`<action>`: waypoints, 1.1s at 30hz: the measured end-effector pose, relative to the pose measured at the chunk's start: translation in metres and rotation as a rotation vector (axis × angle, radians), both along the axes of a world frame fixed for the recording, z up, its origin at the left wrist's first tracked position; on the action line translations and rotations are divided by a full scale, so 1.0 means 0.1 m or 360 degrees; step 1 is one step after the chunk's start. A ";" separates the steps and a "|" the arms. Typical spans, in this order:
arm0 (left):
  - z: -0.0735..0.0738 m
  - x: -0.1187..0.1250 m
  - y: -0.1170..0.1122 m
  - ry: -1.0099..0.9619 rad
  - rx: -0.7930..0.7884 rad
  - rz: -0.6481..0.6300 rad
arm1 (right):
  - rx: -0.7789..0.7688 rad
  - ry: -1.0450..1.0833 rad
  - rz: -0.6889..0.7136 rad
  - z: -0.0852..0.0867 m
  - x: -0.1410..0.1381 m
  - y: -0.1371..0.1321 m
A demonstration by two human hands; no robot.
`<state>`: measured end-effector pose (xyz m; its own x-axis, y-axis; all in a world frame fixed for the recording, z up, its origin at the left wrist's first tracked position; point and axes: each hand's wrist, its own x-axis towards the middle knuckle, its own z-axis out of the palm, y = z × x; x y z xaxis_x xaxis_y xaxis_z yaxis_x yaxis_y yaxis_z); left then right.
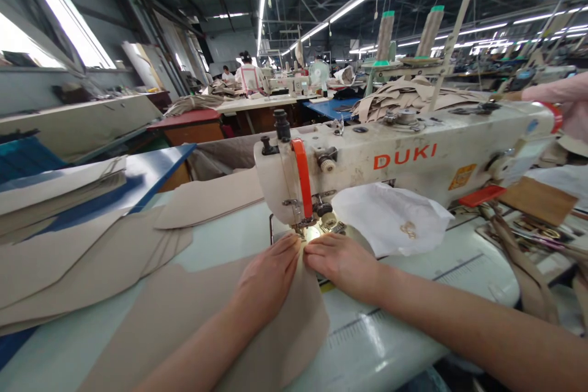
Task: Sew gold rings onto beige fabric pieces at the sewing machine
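Observation:
A large beige fabric panel lies on the pale sewing table and reaches under the needle of a white sewing machine. My left hand is closed on the panel just left of the presser foot, fingers together. Right beside it, my right hand grips the panel's edge with its fingertips bunched close to the needle. Both hands nearly meet there, and they hide the stitching spot in part. A small lamp lights the area behind my fingers.
Stacked beige panels lie at the left, and another panel rests behind my left hand. A white sheet with small brass-coloured pieces sits under the machine arm. Scissors lie at the right. A co-worker's pink sleeve shows far right.

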<state>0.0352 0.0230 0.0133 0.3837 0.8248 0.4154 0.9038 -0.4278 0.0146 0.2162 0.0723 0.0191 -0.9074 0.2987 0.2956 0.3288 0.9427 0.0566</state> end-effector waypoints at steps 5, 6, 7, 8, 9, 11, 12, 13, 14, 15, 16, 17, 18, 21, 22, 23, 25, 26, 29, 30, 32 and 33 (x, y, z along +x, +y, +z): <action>-0.01 -0.02 0.01 0.0030 0.0009 -0.0024 | 0.0020 -0.0004 -0.0016 0.02 -0.01 -0.01; -0.01 -0.02 0.01 0.0028 0.0010 -0.0020 | 0.0030 0.0004 -0.0014 0.02 -0.02 -0.01; -0.01 -0.03 0.02 0.0023 0.0010 -0.0017 | 0.0042 0.0013 -0.0016 0.01 -0.02 0.00; -0.01 -0.03 0.03 0.0018 0.0005 -0.0015 | 0.0054 0.0020 -0.0021 0.00 -0.03 0.01; -0.01 -0.03 0.03 0.0011 -0.0009 -0.0008 | 0.0064 0.0026 -0.0028 0.00 -0.03 0.01; 0.00 -0.03 0.05 -0.0004 -0.0054 0.0029 | 0.0076 0.0037 -0.0033 -0.01 -0.04 0.04; 0.00 -0.02 0.06 -0.0014 -0.0080 0.0053 | 0.0079 0.0043 -0.0036 -0.02 -0.04 0.05; 0.01 -0.02 0.07 -0.0025 -0.0106 0.0072 | 0.0078 0.0047 -0.0035 -0.02 -0.04 0.05; 0.02 -0.02 0.07 -0.0038 -0.0131 0.0085 | 0.0075 0.0049 -0.0033 -0.02 -0.04 0.06; 0.02 -0.01 0.07 -0.0054 -0.0152 0.0092 | 0.0071 0.0048 -0.0034 -0.01 -0.05 0.06; 0.02 -0.01 0.08 -0.0069 -0.0167 0.0097 | 0.0071 0.0044 -0.0033 -0.01 -0.05 0.07; 0.03 -0.01 0.08 -0.0080 -0.0180 0.0101 | 0.0072 0.0040 -0.0032 -0.01 -0.05 0.07; 0.03 0.00 0.08 -0.0085 -0.0194 0.0102 | 0.0075 0.0039 -0.0031 0.00 -0.05 0.07; 0.03 0.00 0.09 -0.0084 -0.0213 0.0111 | 0.0081 0.0040 -0.0035 0.01 -0.05 0.07; 0.02 0.00 0.09 -0.0081 -0.0217 0.0113 | 0.0081 0.0042 -0.0035 0.01 -0.05 0.07; 0.02 -0.01 0.10 -0.0081 -0.0220 0.0114 | 0.0079 0.0042 -0.0034 0.01 -0.05 0.07; 0.02 -0.01 0.10 -0.0095 -0.0225 0.0119 | 0.0076 0.0043 -0.0032 0.01 -0.04 0.07; 0.01 -0.01 0.10 -0.0106 -0.0229 0.0115 | 0.0075 0.0042 -0.0031 0.01 -0.04 0.06; 0.01 0.00 0.08 -0.0133 -0.0226 0.0115 | 0.0073 0.0044 -0.0030 0.00 -0.04 0.05; 0.01 0.00 0.07 -0.0130 -0.0221 0.0122 | 0.0070 0.0047 -0.0032 0.00 -0.04 0.04; 0.00 0.00 0.06 -0.0120 -0.0206 0.0129 | 0.0057 0.0052 -0.0038 -0.01 -0.04 0.03; 0.00 0.00 0.07 -0.0117 -0.0196 0.0127 | 0.0050 0.0056 -0.0043 -0.01 -0.04 0.03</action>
<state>0.0355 0.0296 0.0129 0.2872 0.8977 0.3340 0.9293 -0.3456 0.1299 0.2121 0.0756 0.0179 -0.8880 0.3132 0.3366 0.3566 0.9313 0.0742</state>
